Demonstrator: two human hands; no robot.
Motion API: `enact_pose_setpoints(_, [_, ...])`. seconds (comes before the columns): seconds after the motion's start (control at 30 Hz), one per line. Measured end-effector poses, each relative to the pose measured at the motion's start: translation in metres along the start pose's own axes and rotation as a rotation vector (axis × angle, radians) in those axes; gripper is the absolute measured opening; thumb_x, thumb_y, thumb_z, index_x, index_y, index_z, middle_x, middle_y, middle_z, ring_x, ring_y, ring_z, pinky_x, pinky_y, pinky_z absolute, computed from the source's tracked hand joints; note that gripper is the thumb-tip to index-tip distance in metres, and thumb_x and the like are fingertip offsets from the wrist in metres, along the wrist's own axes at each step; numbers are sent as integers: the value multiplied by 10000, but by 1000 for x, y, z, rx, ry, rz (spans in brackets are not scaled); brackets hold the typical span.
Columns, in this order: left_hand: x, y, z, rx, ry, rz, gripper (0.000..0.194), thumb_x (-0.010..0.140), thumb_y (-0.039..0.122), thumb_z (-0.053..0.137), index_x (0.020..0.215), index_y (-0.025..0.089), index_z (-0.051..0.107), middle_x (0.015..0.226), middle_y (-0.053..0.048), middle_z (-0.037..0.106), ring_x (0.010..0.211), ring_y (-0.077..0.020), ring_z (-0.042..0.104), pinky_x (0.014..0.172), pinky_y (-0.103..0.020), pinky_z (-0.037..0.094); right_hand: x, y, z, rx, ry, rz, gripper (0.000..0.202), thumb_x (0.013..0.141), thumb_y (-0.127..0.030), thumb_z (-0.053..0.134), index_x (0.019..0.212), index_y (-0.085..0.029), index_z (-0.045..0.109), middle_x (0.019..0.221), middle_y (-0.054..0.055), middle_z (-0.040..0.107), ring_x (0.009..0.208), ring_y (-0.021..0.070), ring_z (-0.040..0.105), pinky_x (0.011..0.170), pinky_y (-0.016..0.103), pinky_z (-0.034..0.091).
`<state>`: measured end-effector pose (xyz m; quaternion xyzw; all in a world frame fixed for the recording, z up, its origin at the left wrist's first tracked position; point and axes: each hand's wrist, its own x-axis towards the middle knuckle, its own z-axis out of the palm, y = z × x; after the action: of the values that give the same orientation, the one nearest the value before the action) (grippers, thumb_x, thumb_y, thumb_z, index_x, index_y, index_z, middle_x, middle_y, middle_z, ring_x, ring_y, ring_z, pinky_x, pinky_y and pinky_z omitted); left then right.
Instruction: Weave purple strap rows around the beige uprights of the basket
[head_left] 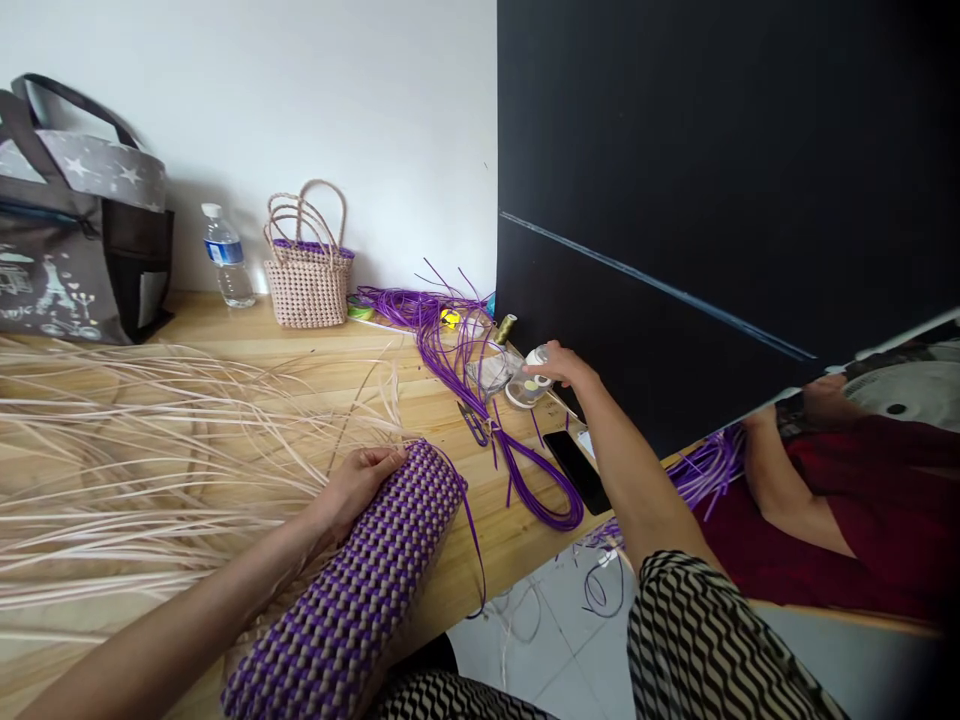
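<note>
My left hand (361, 485) pinches the top edge of a woven purple and beige basket piece (360, 590), which slants across the table's front edge. Long loose beige strips (187, 460) fan out to its left, and one purple strip (474, 540) hangs from its right end. Stretched out to the far right, my right hand (568, 364) has its fingers round a small clear jar (523, 386) with pale round things inside. Part of the jar is behind the fingers. Beside it lies a crumpled clear plastic bag (491, 370).
Small thread snips (472, 424), a bundle of purple strips (555, 520) and a black phone (577, 470) lie near my right arm. Behind stand a finished basket (309, 290), a water bottle (227, 262) and a grey bag (75, 230). A black panel (675, 220) separates me from a person (840, 490).
</note>
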<state>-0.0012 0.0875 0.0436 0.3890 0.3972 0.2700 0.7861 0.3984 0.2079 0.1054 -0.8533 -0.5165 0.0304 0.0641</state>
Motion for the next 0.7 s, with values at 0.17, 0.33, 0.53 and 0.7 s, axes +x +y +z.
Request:
enact_pose_setpoints(0.17, [3, -3, -3, 19, 10, 25, 381, 649, 518, 682, 696, 143, 628, 577, -11, 605, 473, -113, 496, 476, -227, 341, -6, -2, -3, 23, -86, 8, 924, 568, -527, 726, 1321, -107, 392, 1179, 212, 529, 823, 229, 617, 594, 285, 505])
enact_pose_setpoints(0.33, [2, -4, -3, 48, 6, 36, 369, 665, 507, 673, 693, 141, 625, 572, -6, 605, 472, -108, 497, 483, -226, 341, -18, 5, -10, 20, 11, 11, 951, 619, -433, 730, 1414, -178, 273, 1279, 195, 442, 1027, 259, 558, 771, 313, 490])
enact_pose_setpoints(0.53, [-3, -1, 0, 64, 14, 53, 387, 628, 516, 687, 699, 140, 633, 568, -3, 612, 474, -113, 497, 484, -229, 340, -29, 24, -13, -119, 32, 85, 950, 614, -300, 769, 1417, -275, 262, 1353, 182, 340, 1191, 330, 470, 949, 391, 389])
enact_pose_setpoints(0.7, [-3, 0, 1, 46, 4, 47, 393, 612, 516, 696, 684, 137, 619, 566, -6, 614, 472, -110, 494, 486, -226, 342, -30, 31, -7, -103, -3, 124, 977, 631, -326, 755, 1442, -267, 214, 1347, 193, 359, 1201, 319, 466, 937, 377, 406])
